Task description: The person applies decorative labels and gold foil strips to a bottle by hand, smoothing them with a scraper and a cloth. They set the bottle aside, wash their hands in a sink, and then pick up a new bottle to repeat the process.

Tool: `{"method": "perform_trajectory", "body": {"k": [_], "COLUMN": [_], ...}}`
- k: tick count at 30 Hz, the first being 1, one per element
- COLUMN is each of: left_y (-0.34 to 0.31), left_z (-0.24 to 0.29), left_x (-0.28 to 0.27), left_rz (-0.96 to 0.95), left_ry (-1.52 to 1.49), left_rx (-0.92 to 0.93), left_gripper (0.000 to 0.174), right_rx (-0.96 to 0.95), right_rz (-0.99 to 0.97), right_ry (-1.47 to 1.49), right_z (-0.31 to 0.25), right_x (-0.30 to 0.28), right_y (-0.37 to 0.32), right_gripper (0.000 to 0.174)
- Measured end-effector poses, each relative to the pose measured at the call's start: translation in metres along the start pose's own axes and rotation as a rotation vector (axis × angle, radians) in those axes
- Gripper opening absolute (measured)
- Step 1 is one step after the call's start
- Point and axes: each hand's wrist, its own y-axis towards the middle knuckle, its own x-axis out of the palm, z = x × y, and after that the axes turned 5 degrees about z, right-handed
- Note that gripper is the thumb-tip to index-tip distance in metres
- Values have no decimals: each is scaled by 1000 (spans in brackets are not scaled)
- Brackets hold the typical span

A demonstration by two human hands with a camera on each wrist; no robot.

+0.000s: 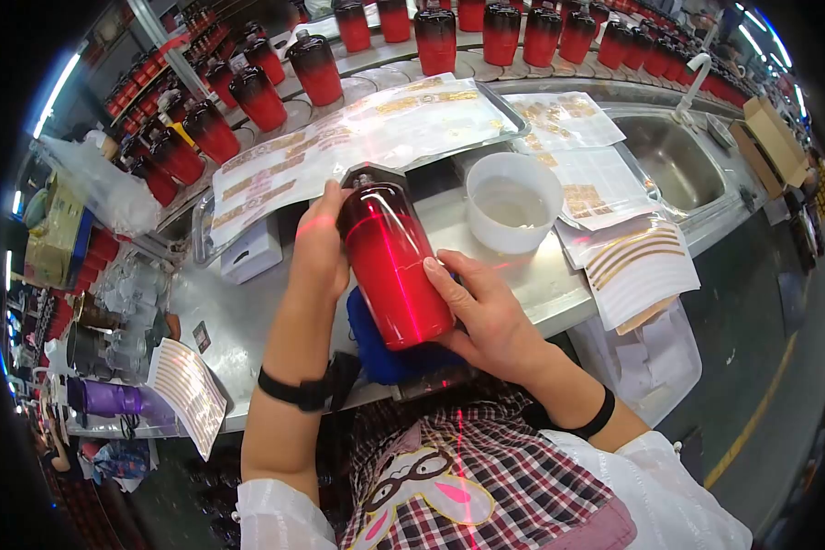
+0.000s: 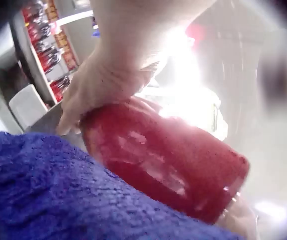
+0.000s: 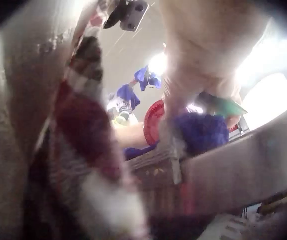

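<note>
A glossy red bottle (image 1: pixel 394 270), fading to black at its shoulder, is tilted over the near edge of the metal table. My left hand (image 1: pixel 321 243) holds it at the shoulder, its fingers partly hidden behind the glass. Near the base, my right hand (image 1: pixel 495 321) grips the lower side, with fingertips on the front. A thin pink laser line runs down the bottle and another crosses it. Beneath lies a blue towel (image 1: pixel 371 344), which fills the lower left wrist view. In the right wrist view, a flat green piece (image 3: pixel 226 106) shows beside the right hand.
A white tub (image 1: pixel 513 202) of liquid stands beyond the right hand. Gold decal sheets (image 1: pixel 339 137) lie on a tray behind the bottle; more striped sheets (image 1: pixel 637 261) are at the right. Similar bottles (image 1: pixel 435 41) line the back. A sink (image 1: pixel 674 160) is at far right.
</note>
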Motion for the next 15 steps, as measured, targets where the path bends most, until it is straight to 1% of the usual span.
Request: {"method": "perform_trajectory", "body": {"k": [1,2,3,5,6,7,8,9,10,11,12,13,14,15], "left_y": [-13,-29,-50,-80,-86,-89,-98,-98,-95,-91,-91,-89,-84,-84], "left_z": [0,-1,2,-16,-24,-30,-25,-24,-26,-27,-27,-30,-36,-38], "left_x": [4,2,3,0,-4,-5,9,9,3,-3,-7,-12,-16,-12], "left_rz": [21,1,18,-56,-42,-27,-77,-89,-126,-156,-179,-149,-121,-95], "left_ry": [84,166,378,569,738,900,416,291,215,137,264,356,445,535], "left_rx": [89,173,283,443,556,673,347,263,228,197,233,319,407,499], "left_gripper": [46,54,65,74,78,82,81,80,79,78,71,69,68,66], "right_rx": [15,34,27,11,54,28,8,-11,33,107,179,253,239,162], "right_rz": [15,33,31,32,7,-11,-29,-47,-10,24,62,103,204,231], "right_ry": [-6,-17,-14,-14,28,43,56,70,153,176,200,225,220,80], "right_z": [1,1,2,6,0,1,4,6,4,5,7,9,17,15], "right_x": [1,3,5,10,6,2,-2,-9,-15,-19,-20,-20,-13,-13], "right_y": [-2,-3,-5,-6,-5,-4,-4,-6,-9,-10,-12,-13,-11,-6], "right_gripper": [81,81,82,83,80,78,76,73,63,60,56,53,46,46]}}
